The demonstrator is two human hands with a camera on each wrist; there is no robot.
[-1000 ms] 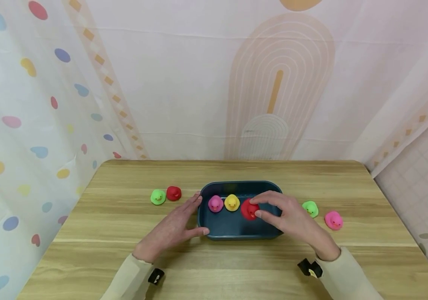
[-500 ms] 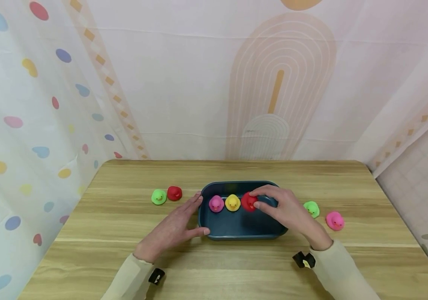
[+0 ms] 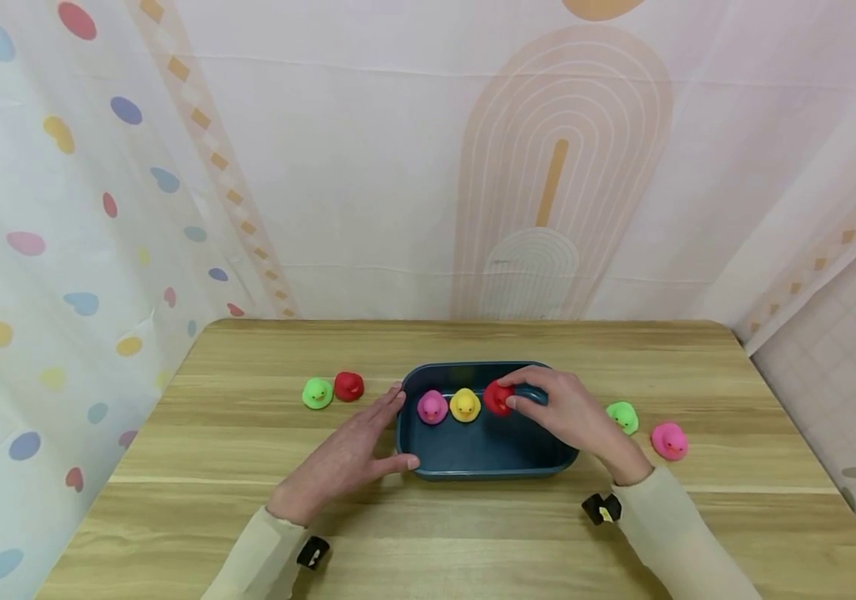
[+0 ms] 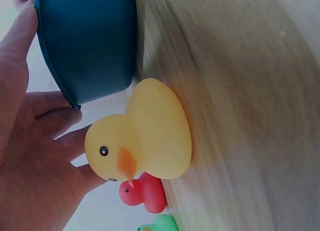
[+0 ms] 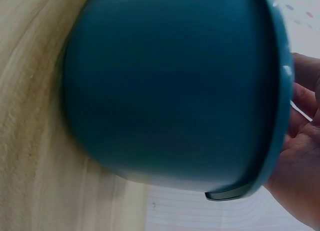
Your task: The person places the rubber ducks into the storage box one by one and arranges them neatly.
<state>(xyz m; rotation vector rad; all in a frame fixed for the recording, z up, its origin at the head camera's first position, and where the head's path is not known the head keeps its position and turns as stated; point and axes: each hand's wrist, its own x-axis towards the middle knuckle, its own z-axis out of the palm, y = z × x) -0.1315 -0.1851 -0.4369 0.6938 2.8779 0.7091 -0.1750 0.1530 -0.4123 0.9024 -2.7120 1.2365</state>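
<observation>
Inside a dark blue rectangular tub [image 3: 491, 452], my right hand [image 3: 573, 417] pinches a red rubber duck [image 3: 498, 398] between thumb and fingers. To its left in the tub sit a yellow duck [image 3: 465, 406] and a magenta duck [image 3: 433, 407]. My left hand [image 3: 345, 454] rests against the tub's left end, fingers extended, thumb at the near corner. The left wrist view shows another yellow duck [image 4: 155, 128] on the table beside the tub, below the left palm; the hand hides it in the head view. In the right wrist view the tub wall [image 5: 170, 91] hides the right fingertips.
A green duck [image 3: 317, 393] and a red duck [image 3: 348, 386] stand on the wooden table [image 3: 435, 550] left of the tub. On the right are a green duck [image 3: 623, 417], partly behind the right hand, and a pink duck [image 3: 670, 441]. A patterned curtain [image 3: 352, 192] hangs behind.
My right hand has shifted the red duck toward the back of the tub, roughly into line with the yellow and magenta ducks. The left hand has stayed in place.
</observation>
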